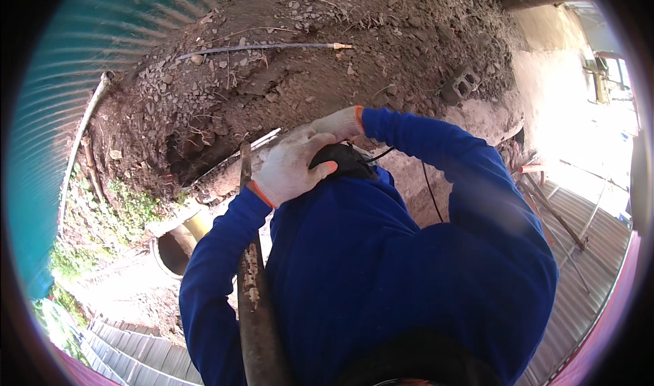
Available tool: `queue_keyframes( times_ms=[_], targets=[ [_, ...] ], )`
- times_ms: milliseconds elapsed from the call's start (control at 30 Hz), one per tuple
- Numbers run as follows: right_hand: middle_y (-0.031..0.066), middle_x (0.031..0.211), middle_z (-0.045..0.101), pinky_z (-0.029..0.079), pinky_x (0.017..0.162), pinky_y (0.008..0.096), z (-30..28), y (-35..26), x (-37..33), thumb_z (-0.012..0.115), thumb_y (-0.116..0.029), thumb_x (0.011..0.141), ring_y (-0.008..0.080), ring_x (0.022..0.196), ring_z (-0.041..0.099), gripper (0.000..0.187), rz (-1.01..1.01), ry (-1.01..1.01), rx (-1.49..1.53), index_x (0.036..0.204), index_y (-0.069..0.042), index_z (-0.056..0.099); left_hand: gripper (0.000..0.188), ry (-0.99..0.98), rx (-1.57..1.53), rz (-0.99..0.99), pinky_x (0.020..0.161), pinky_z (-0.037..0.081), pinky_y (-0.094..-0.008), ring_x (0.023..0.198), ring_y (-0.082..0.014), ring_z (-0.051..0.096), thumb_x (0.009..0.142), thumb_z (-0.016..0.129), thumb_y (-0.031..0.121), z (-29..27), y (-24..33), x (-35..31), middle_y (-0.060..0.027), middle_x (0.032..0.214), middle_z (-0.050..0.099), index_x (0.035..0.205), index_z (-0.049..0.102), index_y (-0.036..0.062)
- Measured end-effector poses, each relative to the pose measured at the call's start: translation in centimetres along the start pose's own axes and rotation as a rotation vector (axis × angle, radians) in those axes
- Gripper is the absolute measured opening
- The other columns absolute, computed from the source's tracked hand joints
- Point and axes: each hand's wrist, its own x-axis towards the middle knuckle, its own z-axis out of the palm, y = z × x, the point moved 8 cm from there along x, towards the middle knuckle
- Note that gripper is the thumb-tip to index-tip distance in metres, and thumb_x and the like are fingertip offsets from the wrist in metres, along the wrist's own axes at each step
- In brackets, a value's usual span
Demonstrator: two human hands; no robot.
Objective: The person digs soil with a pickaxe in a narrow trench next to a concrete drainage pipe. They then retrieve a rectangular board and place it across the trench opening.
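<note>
Carefully now: both gloved hands (300,158) curl their fingers (320,171) around the black device (344,161); best keep the cable (429,188) slack.

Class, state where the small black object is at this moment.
In the head view, just right of centre, the black object sits at the chest, under the white-gloved left hand and right hand.

- The black object (338,160) is mostly covered by the left hand (289,168); its kind cannot be told.
- The right hand (338,122) is largely hidden behind the left.
</note>
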Motion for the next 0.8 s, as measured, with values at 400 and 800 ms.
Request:
queue_keyframes(
  times_ms=[400,800],
  targets=[
    [0.0072,0.106,0.073,0.055,0.077,0.0358,-1.4,-5.0,-7.6,0.058,-0.032,0.105,0.0161,0.091,0.067,0.031,0.35,0.191,-0.199,0.118,-0.007,0.071,0.028,-0.202,0.032,0.048,0.085,0.057,-0.045,0.092,-0.0334,0.072,0.095,0.076,0.027,2.5,0.3,2.0,-0.0139,0.099,0.073,0.115,0.074,0.0078],
    [0.0123,0.097,0.073,0.057,0.085,0.0491,2.9,-10.2,-16.4,0.07,-0.025,0.09,0.0352,0.095,0.072,0.019,0.343,0.497,-0.57,0.102,-0.013,0.078,0.033,-0.162,-0.112,-0.037,0.092,0.055,-0.0394,0.101,-0.03,0.069,0.083,0.083,0.024,0.9,-1.4,2.8,-0.0125,0.099,0.07,0.112,0.081,0.0088]
  ],
)
